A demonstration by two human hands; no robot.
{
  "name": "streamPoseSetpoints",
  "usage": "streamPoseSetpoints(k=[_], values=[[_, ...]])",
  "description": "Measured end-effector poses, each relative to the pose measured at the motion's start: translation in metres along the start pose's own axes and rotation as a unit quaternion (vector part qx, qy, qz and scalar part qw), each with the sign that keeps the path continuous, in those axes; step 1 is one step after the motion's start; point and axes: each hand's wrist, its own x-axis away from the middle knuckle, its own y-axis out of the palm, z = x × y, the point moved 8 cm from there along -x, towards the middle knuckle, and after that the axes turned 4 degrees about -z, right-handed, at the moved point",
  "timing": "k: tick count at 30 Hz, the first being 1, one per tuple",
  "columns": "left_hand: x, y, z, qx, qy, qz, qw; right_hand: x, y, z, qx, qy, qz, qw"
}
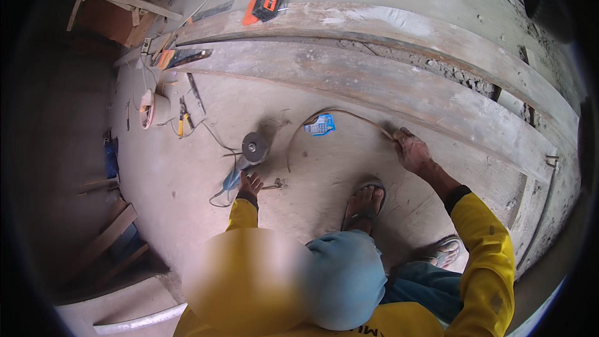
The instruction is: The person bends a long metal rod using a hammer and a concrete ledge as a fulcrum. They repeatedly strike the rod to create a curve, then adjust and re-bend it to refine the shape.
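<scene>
My right hand (412, 151) is closed around one end of a thin brown bent rod (357, 115); its material is hard to tell. The rod arcs left over the floor, and its free end curves back toward me. An angle grinder (232, 180) with a blue body and a dark disc (253, 147) lies on the floor to the left. Beside its body is my left hand (251, 185), fingers apart, close to or touching the casing. Under the rod's arc lies a blue-and-white packet (320, 125).
Two long planks (374, 78) cross the floor ahead, with a black-and-orange box (269, 2) on the far one. Pliers with yellow handles (183, 117), a white bucket (154, 110), a handsaw (185, 57) and a loose cord (215, 136) lie left. My sandalled foot (364, 203) is near the rod.
</scene>
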Motion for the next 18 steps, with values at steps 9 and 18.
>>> streamPoseSetpoints(k=[9,18], values=[[0.2,0.207,-0.009,-0.332,0.42,-0.104,0.838,0.053,-0.105,-0.02,-0.123,0.133,-0.031,0.983],[0.256,0.386,-0.054,-0.386,0.577,-0.318,0.646,0.12,-0.219,-0.067,-0.128,0.19,-0.025,0.973]])
